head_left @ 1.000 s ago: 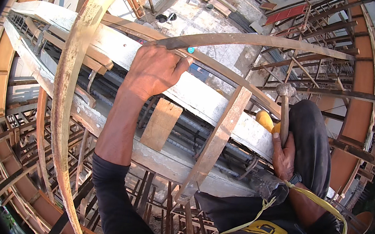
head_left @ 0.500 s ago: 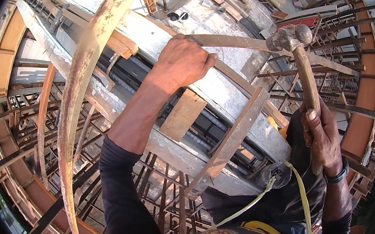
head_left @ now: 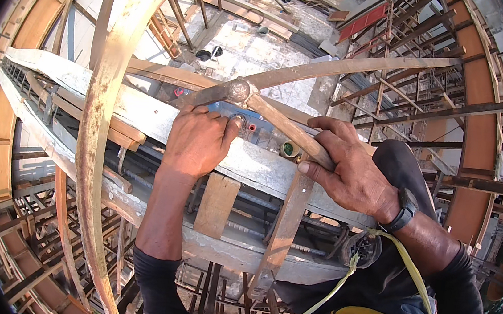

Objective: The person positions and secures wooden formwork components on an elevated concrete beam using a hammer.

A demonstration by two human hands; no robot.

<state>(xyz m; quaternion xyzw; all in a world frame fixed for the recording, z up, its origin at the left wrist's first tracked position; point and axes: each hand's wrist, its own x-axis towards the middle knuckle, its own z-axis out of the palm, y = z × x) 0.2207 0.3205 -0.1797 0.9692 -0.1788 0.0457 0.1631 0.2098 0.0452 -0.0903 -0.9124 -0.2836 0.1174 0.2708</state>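
Note:
My left hand (head_left: pixel 197 141) is closed at the far edge of a whitish form board (head_left: pixel 257 164), around the near end of a long wooden batten (head_left: pixel 349 64). Its curled fingers are partly hidden. My right hand (head_left: pixel 356 166) grips the handle of a hammer (head_left: pixel 283 123), thumb along the wood. The hammer's head lies over the batten, just beyond my left hand. Below the board, a short wood block (head_left: pixel 217 206) and a longer wooden crosspiece (head_left: pixel 285 229) bridge the narrow form, where steel bars (head_left: pixel 249 228) show.
A tall curved timber (head_left: pixel 97 121) rises close on the left. A clear plastic container (head_left: pixel 360 250) with a yellow-green strap (head_left: pixel 409 268) hangs near my lap. Scaffold poles and props surround the drop, with a littered floor (head_left: pixel 239 50) far below.
The hammer has swung leftward and down from the upper right, its head now over the batten near my left hand. My view has shifted, and the left hand appears lower.

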